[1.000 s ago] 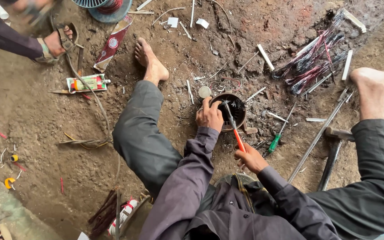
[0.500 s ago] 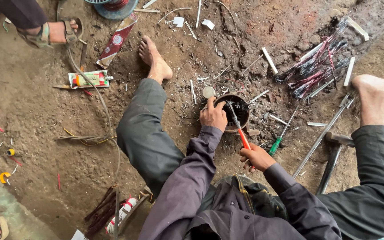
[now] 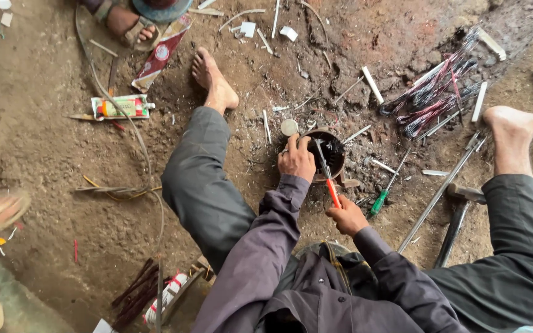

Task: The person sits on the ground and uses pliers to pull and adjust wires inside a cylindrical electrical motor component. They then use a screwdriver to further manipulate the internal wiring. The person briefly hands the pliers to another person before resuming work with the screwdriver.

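I sit on a dirt floor with my legs spread. My left hand [image 3: 297,158] grips the near rim of a small round dark metal part [image 3: 334,154] that rests on the ground between my legs. An orange-handled screwdriver [image 3: 330,185] is held in my right hand [image 3: 347,216], its metal tip pointing into the dark hollow of that part. A small round pale cap [image 3: 289,127] lies just left of the part.
A green-handled screwdriver [image 3: 380,200], a hammer [image 3: 458,213] and a long metal rod [image 3: 442,191] lie at the right. Bundled red wires [image 3: 433,98] lie beyond. A glue tube [image 3: 121,106] lies at the left. Another person's sandalled foot [image 3: 124,24] is at top left.
The view has shifted, so everything sits lower and further right in the frame. My hands keep their hold on the round part and the screwdriver.
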